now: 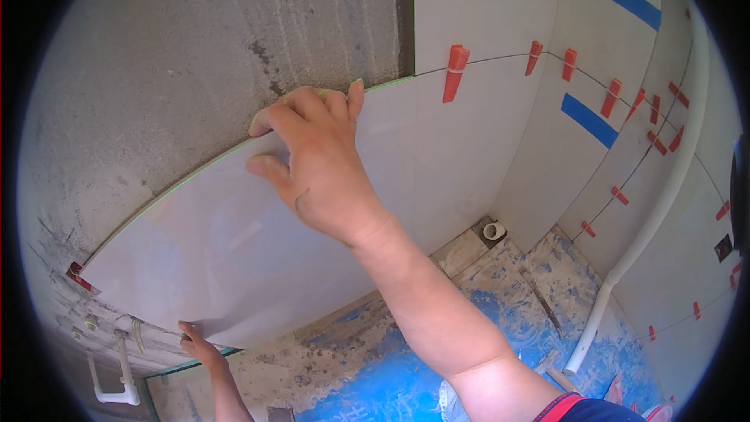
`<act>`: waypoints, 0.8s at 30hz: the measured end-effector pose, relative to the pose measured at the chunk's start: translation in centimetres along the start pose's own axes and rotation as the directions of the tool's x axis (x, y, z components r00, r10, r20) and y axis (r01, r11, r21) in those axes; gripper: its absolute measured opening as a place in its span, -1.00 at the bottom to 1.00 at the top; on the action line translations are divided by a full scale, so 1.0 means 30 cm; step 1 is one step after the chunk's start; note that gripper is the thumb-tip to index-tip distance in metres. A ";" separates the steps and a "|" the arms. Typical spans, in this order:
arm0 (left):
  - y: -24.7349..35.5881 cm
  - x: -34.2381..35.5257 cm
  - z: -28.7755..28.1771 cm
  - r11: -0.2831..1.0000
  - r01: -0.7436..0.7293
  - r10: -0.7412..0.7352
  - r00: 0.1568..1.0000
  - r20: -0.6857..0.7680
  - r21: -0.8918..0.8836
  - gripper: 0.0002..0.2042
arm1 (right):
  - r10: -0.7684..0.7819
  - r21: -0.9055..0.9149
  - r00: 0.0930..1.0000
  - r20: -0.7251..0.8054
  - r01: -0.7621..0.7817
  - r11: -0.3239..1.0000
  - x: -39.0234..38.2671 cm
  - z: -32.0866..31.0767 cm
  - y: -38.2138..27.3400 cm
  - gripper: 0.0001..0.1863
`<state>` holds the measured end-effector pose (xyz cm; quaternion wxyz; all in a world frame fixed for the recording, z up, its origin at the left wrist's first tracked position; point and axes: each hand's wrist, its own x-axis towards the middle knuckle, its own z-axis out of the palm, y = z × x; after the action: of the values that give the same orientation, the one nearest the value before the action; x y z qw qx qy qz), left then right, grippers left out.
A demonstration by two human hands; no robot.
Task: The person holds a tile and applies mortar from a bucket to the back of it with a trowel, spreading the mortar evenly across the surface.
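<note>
r hand pinched tile at top edge, l hand sat below w/ grip unclear, so uneven hold could've tipped it.

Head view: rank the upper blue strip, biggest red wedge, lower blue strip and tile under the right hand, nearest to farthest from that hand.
1. Tile, touching the right hand.
2. Biggest red wedge, right of the hand.
3. Lower blue strip, farther right.
4. Upper blue strip, top right.
</note>
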<state>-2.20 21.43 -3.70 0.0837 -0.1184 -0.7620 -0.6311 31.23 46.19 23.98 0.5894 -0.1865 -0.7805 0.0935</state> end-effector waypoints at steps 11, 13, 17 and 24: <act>-0.041 -0.004 -0.007 0.999 -0.013 0.012 1.000 0.006 0.042 -0.29 | 0.002 -0.047 1.000 -0.019 -0.002 0.999 -0.022 -0.001 0.003 -0.69; -0.058 0.070 -0.031 0.999 -0.028 0.027 0.999 0.023 0.027 -0.25 | -0.054 -0.047 0.997 -0.055 0.051 0.998 0.021 0.020 -0.022 -0.67; -0.141 0.082 -0.040 0.995 -0.022 0.018 0.999 0.047 0.101 -0.25 | -0.048 -0.105 0.999 -0.002 0.048 0.993 -0.037 0.072 0.082 -0.61; -0.021 0.011 0.043 0.992 -0.046 0.045 0.999 0.016 0.117 -0.23 | -0.168 0.125 0.976 0.135 0.152 0.980 0.011 -0.057 0.093 -0.59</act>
<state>-2.68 22.59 -4.43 0.0998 -0.1349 -0.7955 -0.5822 33.29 48.73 23.73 0.5463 -0.0817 -0.8272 0.1033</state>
